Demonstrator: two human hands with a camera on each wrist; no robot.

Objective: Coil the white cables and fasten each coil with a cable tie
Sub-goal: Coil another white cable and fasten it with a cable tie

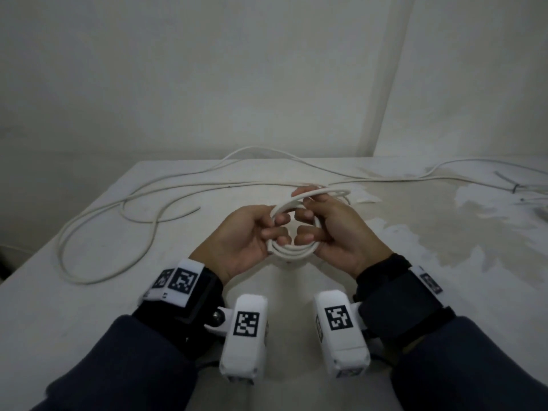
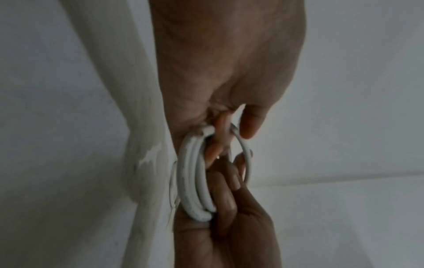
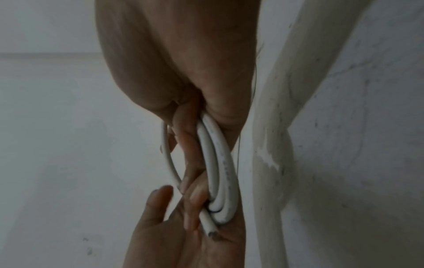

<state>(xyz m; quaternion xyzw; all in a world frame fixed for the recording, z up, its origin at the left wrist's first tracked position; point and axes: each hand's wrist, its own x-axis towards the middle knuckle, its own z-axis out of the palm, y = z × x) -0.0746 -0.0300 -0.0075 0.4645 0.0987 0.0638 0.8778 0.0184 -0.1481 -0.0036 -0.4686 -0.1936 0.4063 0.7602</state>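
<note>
1. Coil [image 1: 292, 229] is the landmark: a few turns of white cable held up over the near-centre of the worktop [image 1: 89, 315], between both hands, just beyond the wrist cams.
2. Left hand [image 1: 243, 232] grasps the coil's left side, fingers curled through the ring. Right hand [image 1: 335, 232] grips the right side, fingers hooked through too, w/ the top turn running over them.
3. Handling, judging by looks: cable reads light but stiff and springy. Turns sit as a round ring, not limp, and the top turn stands apart from the rest. Prob. wants to spring open if grip slackens. Jacket looks smooth, so somewhat slippery.
4. Cut end [image 3: 210, 232] pokes out at the left-hand side of the coil in the right wrist view. Best to pin it under a thumb against the bundle.
5. Best hold: pinch all turns together at one spot, leaving the opposite side free for the tie.
6. Beyond and left of coil: loose cable [image 1: 118, 215] sprawled in big loops, some reaching the worktop's left edge. Could snag or drag off.
7. Far right of coil: what look like ties [image 1: 516, 188], small and blurry, so can't confirm. Well apart from the hands.
8. Open room: bare worktop near-left and right of coil. Wall behind limits reach.
</note>
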